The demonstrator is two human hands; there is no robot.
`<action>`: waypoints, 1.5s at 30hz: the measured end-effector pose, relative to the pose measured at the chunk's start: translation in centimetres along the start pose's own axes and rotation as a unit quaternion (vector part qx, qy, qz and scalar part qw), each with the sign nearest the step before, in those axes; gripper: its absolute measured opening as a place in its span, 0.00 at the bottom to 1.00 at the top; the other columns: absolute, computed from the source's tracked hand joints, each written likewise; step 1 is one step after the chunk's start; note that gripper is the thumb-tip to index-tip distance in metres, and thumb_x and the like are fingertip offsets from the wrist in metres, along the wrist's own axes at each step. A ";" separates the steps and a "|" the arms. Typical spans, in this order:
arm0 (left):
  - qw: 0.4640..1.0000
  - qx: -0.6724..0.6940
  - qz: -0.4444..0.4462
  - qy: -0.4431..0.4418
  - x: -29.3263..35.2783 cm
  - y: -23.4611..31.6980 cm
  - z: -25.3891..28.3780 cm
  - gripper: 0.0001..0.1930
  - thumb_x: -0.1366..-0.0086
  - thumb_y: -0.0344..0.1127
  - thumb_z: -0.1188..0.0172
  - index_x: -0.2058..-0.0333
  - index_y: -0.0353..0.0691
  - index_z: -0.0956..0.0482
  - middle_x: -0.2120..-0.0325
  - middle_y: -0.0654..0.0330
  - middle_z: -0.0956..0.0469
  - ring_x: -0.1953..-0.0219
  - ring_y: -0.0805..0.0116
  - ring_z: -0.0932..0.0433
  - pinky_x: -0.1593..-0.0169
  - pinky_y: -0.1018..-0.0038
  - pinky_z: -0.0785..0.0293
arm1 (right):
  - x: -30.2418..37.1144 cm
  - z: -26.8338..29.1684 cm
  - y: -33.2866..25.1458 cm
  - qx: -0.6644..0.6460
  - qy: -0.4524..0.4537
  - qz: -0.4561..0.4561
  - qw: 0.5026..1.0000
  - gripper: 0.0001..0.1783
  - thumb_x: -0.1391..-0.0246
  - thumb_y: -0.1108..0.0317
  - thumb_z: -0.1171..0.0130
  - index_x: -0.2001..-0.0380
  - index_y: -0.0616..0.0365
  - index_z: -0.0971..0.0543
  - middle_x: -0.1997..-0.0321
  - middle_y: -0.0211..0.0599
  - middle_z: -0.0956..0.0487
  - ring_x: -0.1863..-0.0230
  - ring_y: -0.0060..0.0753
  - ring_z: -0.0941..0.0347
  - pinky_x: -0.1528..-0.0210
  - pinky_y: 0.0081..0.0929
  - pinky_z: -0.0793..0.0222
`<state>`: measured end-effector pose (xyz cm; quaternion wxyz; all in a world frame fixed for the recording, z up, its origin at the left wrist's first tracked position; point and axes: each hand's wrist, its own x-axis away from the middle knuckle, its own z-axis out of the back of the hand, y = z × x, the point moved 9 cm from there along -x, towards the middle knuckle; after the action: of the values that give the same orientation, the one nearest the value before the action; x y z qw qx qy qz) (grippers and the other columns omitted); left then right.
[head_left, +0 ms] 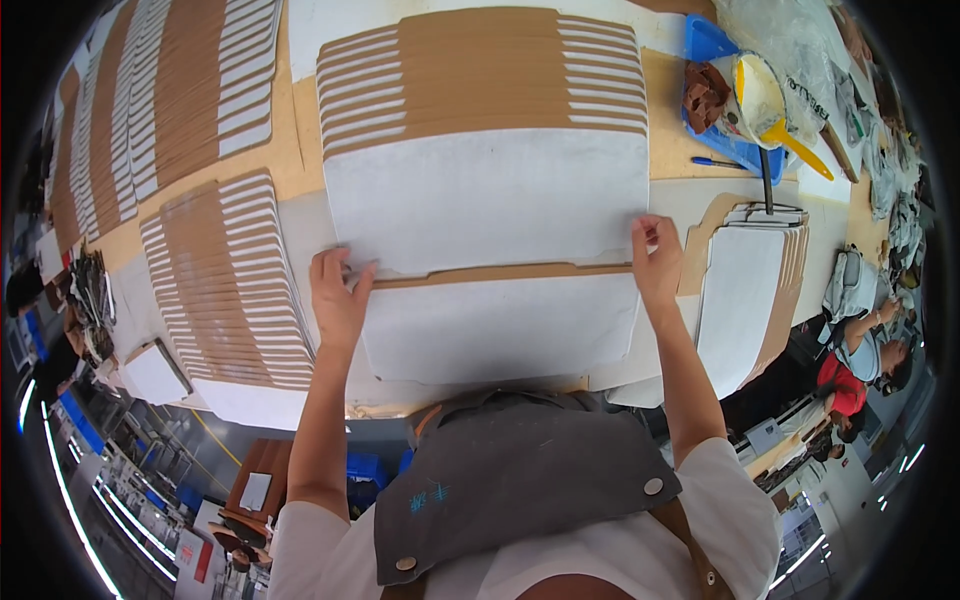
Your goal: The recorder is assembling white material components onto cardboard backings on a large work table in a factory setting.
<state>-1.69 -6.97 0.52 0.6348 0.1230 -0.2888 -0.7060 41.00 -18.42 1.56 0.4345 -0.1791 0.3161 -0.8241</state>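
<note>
A large white-faced cardboard sheet (488, 195) lies in front of me, at the near end of a fanned stack of brown-and-white sheets (485, 70). My left hand (340, 300) is closed at its near left corner, thumb and fingers bent around the edge. At the near right corner, my right hand (655, 258) pinches the edge with curled fingers. Nearer to my body lies another white sheet (500, 325), with a brown notched strip (500, 273) showing between the two.
More fanned sheets (225, 280) and stacks (195, 80) cover the left side. At right are a smaller white stack (745, 290) with a dark bar on it, a blue tray (705, 40), a tub (757, 95) with a yellow-handled tool (800, 148), and a blue pen (718, 162). Other people work farther right.
</note>
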 end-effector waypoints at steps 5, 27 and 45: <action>0.998 -0.057 -0.010 0.015 2.5 -0.1 -0.5 0.19 0.51 0.33 0.35 0.61 0.33 0.29 0.66 0.51 0.27 0.67 0.56 0.28 0.64 0.67 0.30 | 5.0 -2.0 -3.6 0.149 -0.080 0.173 0.970 0.08 0.55 0.70 0.40 0.70 0.57 0.27 0.65 0.38 0.27 0.62 0.38 0.32 0.61 0.35 0.37; 0.973 -0.024 -0.203 -0.109 6.4 6.2 -6.4 0.10 0.57 0.32 0.33 0.78 0.41 0.26 0.78 0.65 0.29 0.70 0.64 0.30 0.62 0.66 0.39 | 10.7 -5.8 -6.4 0.138 -0.195 0.201 0.950 0.19 0.60 0.68 0.37 0.60 0.52 0.25 0.58 0.31 0.30 0.55 0.37 0.36 0.53 0.37 0.42; 0.929 -0.060 -0.366 -0.009 10.2 7.5 -2.0 0.10 0.53 0.33 0.36 0.68 0.44 0.20 0.76 0.66 0.24 0.73 0.68 0.28 0.64 0.72 0.34 | 10.1 -3.7 -5.2 0.114 -0.236 0.254 0.931 0.11 0.57 0.68 0.37 0.67 0.57 0.22 0.70 0.30 0.24 0.66 0.35 0.29 0.56 0.31 0.35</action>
<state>3.91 -17.56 5.08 0.3355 0.1759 -0.1868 -0.9064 30.15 -23.22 2.53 0.7086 -0.2316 0.1435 -0.6509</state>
